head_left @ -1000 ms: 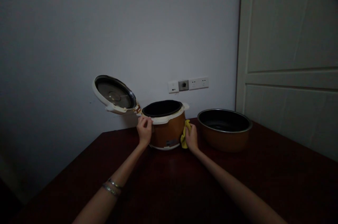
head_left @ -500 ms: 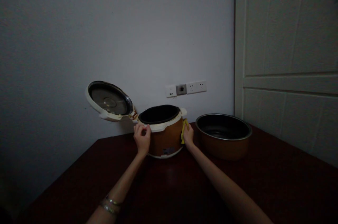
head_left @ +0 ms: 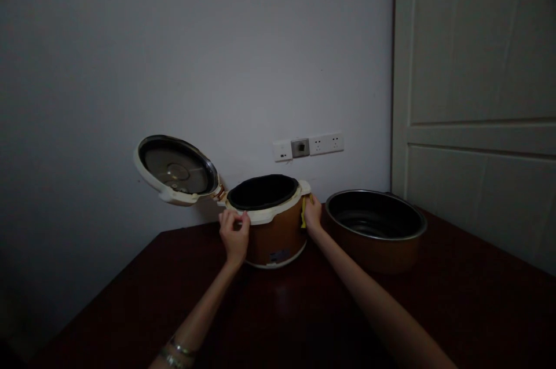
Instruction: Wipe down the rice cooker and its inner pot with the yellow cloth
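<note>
An orange rice cooker (head_left: 273,236) with a white rim stands at the back of a dark wooden table (head_left: 278,322). Its hinged lid (head_left: 176,169) is swung open to the left, showing the metal inner face. My left hand (head_left: 234,236) grips the cooker's white rim at its front left, fingers curled over the edge. My right hand (head_left: 311,214) presses a yellow cloth (head_left: 303,214) against the cooker's upper right side, just below the rim. Most of the cloth is hidden behind the hand.
A wide metal inner pot (head_left: 376,227) with a dark inside sits on the table right of the cooker. Wall sockets (head_left: 308,146) are on the grey wall behind. A white door (head_left: 478,102) fills the right side.
My right hand with the cloth has slid up the cooker's right side, from near the base to just under the rim. My left hand stays on the rim. The view shifted slightly.
</note>
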Demonstrator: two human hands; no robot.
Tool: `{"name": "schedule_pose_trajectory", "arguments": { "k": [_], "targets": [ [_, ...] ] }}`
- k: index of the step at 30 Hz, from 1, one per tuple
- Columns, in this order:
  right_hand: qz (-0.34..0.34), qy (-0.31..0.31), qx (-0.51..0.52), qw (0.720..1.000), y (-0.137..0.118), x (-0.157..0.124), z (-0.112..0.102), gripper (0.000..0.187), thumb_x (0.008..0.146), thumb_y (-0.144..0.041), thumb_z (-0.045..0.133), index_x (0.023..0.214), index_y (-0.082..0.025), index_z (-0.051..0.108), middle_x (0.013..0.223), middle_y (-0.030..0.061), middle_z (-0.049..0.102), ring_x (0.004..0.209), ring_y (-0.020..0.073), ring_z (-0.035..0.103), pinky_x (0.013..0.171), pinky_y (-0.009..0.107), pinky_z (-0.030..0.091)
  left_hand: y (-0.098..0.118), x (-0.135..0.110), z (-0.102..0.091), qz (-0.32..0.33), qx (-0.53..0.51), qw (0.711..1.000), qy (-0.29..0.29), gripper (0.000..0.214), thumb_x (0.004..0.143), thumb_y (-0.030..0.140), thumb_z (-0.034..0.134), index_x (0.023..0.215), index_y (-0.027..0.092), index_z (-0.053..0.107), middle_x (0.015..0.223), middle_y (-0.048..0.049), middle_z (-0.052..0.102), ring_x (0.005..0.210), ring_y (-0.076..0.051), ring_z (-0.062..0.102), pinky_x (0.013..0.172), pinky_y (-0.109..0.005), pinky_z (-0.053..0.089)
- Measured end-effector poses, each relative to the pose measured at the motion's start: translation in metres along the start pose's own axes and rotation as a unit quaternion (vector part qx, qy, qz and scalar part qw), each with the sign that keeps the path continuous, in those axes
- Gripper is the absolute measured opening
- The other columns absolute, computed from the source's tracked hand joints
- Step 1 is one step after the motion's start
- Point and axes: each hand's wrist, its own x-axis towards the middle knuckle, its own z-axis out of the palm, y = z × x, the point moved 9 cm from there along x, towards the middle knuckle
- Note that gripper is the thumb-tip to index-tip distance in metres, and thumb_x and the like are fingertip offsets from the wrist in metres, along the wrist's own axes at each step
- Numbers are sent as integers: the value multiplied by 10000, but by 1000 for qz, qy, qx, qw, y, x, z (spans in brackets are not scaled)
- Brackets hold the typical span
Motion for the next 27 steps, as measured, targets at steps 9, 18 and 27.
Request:
{"name": "schedule_pose_trajectory", "arguments": {
  "k": [9, 18, 27],
  "targets": [
    [110, 6, 14, 994, 61, -31, -21, 441, 629, -558, 545, 682, -128, 626, 576, 55, 625, 532, 182, 560, 493, 271, 409, -2, -2, 0, -6, 0, 1000, 15, 271, 810, 200, 566, 597, 217, 401, 649, 22, 422, 678, -163, 404, 673, -291, 336],
    [4, 21, 4, 1000, 4, -18, -6, 519, 752, -485, 412, 1042, -122, 645, 1075, 106, 669, 974, 210, 591, 836, 279, 431, -1, -2, 0, -5, 19, 1000, 19, 275, 801, 206, 564, 582, 203, 397, 641, 29, 423, 670, -143, 405, 676, -274, 336],
    [103, -31, -87, 990, 42, 9, -4, 408, 739, -461, 468, 763, -112, 678, 774, 100, 708, 770, 224, 623, 605, 251, 455, -2, -4, 2, -9, 20, 1000, 19, 267, 815, 194, 560, 601, 204, 401, 652, 26, 422, 684, -146, 412, 689, -279, 344]
  ]
}}
